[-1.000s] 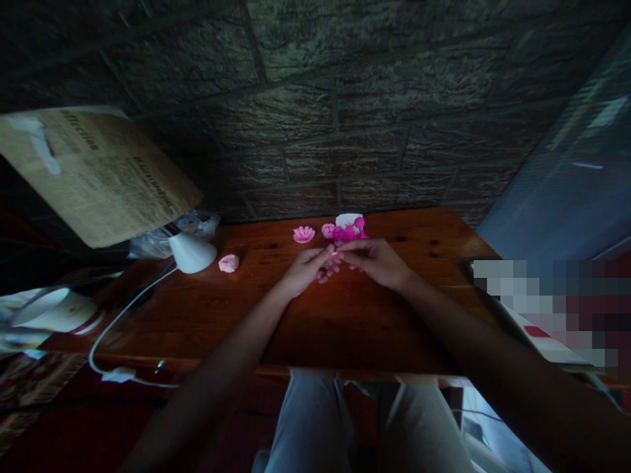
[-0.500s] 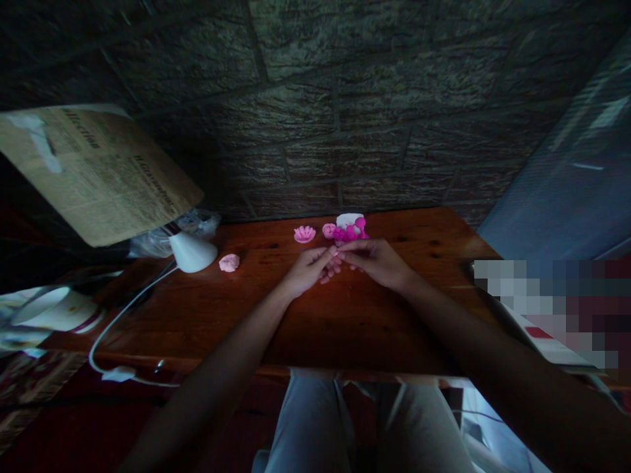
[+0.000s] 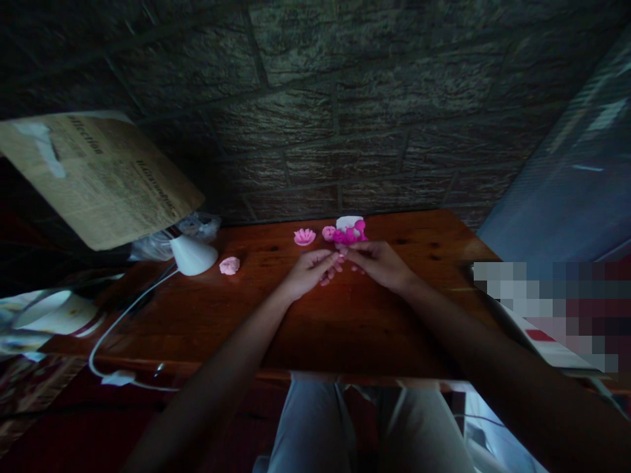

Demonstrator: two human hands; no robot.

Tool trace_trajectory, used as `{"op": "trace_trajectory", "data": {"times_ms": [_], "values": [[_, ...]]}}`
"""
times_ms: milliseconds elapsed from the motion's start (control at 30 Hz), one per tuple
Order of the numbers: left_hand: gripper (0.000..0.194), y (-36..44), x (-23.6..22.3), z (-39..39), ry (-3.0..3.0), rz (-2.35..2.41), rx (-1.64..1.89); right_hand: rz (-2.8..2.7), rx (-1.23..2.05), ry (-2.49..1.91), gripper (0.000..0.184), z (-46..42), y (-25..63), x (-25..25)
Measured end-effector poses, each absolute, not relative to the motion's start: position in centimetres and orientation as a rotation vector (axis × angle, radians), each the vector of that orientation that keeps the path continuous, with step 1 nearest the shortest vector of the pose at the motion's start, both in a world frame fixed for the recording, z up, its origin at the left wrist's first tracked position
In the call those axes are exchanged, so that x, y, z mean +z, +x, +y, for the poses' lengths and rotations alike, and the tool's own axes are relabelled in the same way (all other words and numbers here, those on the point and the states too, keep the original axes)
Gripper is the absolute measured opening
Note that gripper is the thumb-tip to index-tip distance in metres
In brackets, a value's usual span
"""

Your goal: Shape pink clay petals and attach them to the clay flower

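Note:
Above the wooden table, my left hand (image 3: 314,270) and my right hand (image 3: 373,257) meet at the fingertips. Pinched between them is a small pink piece (image 3: 341,255), mostly covered by the fingers; its kind cannot be made out. Just beyond my hands lie several bright magenta round pieces (image 3: 355,231) by a white object (image 3: 349,223). A pink rosette (image 3: 328,232) sits beside these, and a pink petalled flower (image 3: 304,237) is further left. A pale pink crumpled lump (image 3: 229,265) rests near the lamp.
The wooden table (image 3: 197,322) stands against a dark stone-block wall (image 3: 315,118). At the left is a lamp with a white base (image 3: 193,255) and a printed shade (image 3: 108,177). Its white cord (image 3: 116,315) hangs over the front edge. A pale cup-like container (image 3: 54,312) is at far left.
My fingertips shift slightly to the right and part a little around the small pink piece. The view tilts up slightly; the objects on the table stay in place.

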State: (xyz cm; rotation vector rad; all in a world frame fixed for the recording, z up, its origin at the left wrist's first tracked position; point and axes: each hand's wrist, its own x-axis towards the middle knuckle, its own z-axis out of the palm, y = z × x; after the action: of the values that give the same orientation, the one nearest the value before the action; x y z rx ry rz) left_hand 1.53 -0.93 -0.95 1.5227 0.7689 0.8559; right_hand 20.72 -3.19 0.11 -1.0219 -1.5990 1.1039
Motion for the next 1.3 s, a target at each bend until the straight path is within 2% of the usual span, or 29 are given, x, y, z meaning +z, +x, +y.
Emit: {"op": "trace_trajectory", "data": {"times_ms": [133,567,800,1000,1300], "values": [[0.049,1.34,-0.99,-0.79,1.548,0.789,0.83,-1.599,1.097,-1.032,0.046,-3.22,20.86,0.17],[0.044,1.29,-1.1,-0.76,1.542,0.795,0.836,-1.615,1.12,-0.993,0.035,-2.91,20.91,-0.38],[0.049,1.29,-1.45,-0.38,1.454,0.787,0.859,-1.573,1.121,-0.98,0.031,-2.94,20.84,-0.31],[0.043,1.22,-1.29,-0.54,1.488,0.781,0.853,-1.576,1.111,-0.972,0.03,-2.96,20.81,-0.29],[0.051,1.55,-1.33,-0.42,1.337,0.779,0.879,-1.587,1.094,-0.976,0.031,-3.12,20.82,-0.04]]}}
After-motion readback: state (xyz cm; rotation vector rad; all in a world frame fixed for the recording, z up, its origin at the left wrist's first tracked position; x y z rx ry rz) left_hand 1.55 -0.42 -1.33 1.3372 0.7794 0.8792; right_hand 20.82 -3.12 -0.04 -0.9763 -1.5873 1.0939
